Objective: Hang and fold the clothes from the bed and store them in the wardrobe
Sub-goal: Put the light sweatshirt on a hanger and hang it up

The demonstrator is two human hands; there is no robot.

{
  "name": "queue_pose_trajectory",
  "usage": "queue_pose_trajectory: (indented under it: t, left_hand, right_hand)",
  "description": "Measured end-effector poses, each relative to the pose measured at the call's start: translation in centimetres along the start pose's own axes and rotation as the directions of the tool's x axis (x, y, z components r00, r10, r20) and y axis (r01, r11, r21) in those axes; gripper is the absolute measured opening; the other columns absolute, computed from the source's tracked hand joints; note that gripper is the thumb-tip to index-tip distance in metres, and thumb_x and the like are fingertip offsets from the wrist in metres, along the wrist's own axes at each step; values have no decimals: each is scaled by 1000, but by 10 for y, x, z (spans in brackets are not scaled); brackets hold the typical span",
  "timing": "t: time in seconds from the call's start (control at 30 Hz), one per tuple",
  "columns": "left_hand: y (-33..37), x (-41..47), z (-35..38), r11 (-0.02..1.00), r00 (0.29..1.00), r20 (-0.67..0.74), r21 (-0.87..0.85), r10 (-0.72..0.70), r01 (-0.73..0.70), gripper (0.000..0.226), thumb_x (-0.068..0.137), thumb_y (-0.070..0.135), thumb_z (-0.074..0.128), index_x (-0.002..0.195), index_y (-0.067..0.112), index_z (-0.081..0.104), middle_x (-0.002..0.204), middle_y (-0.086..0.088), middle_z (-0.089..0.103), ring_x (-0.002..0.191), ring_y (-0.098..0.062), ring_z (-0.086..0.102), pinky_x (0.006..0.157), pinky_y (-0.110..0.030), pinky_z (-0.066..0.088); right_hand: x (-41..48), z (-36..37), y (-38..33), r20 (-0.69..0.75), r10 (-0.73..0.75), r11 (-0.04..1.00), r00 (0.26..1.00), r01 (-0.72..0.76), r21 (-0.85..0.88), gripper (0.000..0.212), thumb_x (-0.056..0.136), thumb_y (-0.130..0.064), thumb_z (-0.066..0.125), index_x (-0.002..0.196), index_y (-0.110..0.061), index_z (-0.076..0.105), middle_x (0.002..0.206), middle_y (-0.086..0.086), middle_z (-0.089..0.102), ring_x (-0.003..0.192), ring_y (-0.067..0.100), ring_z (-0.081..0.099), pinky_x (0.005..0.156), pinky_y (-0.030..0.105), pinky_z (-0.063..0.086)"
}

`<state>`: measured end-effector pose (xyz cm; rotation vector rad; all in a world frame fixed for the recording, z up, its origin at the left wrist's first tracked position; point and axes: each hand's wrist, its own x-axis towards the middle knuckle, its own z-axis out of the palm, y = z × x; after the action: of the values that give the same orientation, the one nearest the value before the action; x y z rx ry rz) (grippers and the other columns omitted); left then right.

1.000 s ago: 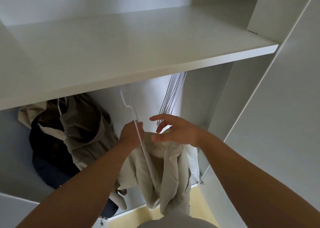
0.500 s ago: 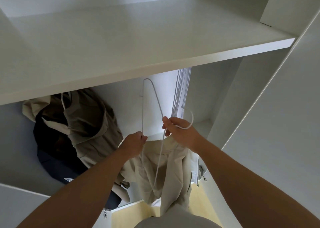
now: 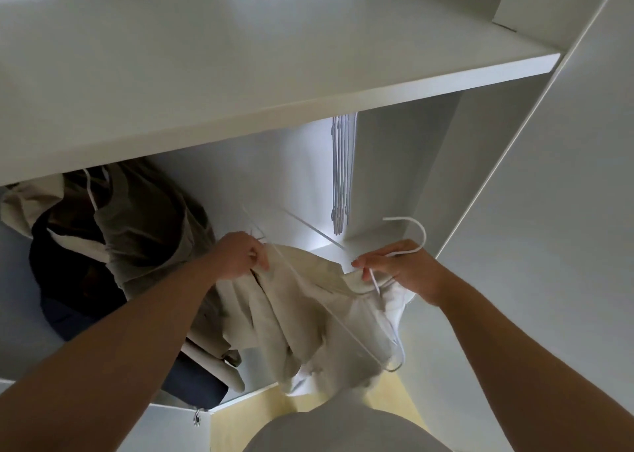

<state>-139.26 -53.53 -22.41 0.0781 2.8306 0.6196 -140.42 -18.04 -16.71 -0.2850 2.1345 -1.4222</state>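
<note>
A cream garment (image 3: pixel 298 317) hangs bunched between my two hands inside the open wardrobe. My left hand (image 3: pixel 240 256) grips its upper left edge. My right hand (image 3: pixel 398 269) holds a thin white wire hanger (image 3: pixel 417 235) by the neck, together with the garment's right edge. The hook curls above my right knuckles. One hanger arm runs diagonally down across the cloth to a corner at the lower right.
Several empty white hangers (image 3: pixel 341 173) hang at the back under a wide white shelf (image 3: pixel 274 108). Olive and dark clothes (image 3: pixel 137 232) hang at the left. The wardrobe's white side panel (image 3: pixel 549 245) rises at the right. Yellow floor (image 3: pixel 254 417) shows below.
The hanger has swung from upright to lying across the garment. My hands have spread apart and the cloth is stretched wider between them.
</note>
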Motion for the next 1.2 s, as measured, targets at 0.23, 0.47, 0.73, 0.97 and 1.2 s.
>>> queue_pose_trajectory:
  t: [0.23,0.47,0.73,0.97,1.2]
  left_hand:
    - [-1,1,-19,993,984,-174,108,-32,51,40,99,2,50,131,19,68,136,-8,64,126,-27,58,106,-26,38]
    - [34,0,-28,987,985,-167,163,47,-19,71,95,12,58,158,27,29,154,-7,42,138,-28,43,114,-39,38]
    - [93,-14,-18,997,980,-186,21,77,-74,96,91,12,63,161,33,-1,156,-3,39,133,-23,47,95,-20,33]
    - [132,-23,3,909,982,-186,-413,-29,-51,95,97,24,63,159,38,-8,106,15,64,86,-4,66,65,-8,49]
    - [141,-24,13,558,971,-68,-827,-228,73,36,98,3,55,133,8,63,103,-8,73,85,-21,76,82,-38,63]
  right_hand:
    - [-10,-20,10,-2,67,979,998,-67,-191,19,89,-39,72,76,-29,82,64,-5,68,64,1,61,73,19,43]
    - [0,1,9,-143,-31,874,989,-43,-484,25,87,-45,67,72,-28,78,70,-7,72,66,4,66,66,24,50]
    - [11,24,-13,-103,-168,717,980,50,-695,47,100,-52,49,71,-17,61,64,0,60,63,16,60,64,34,50]
    - [16,29,-26,-196,-254,648,947,16,-762,44,105,-52,39,71,-23,46,67,-6,51,65,18,53,65,35,47]
    - [8,43,-21,-175,-327,683,929,104,-723,61,96,-62,26,93,-18,69,78,0,66,71,18,63,69,36,53]
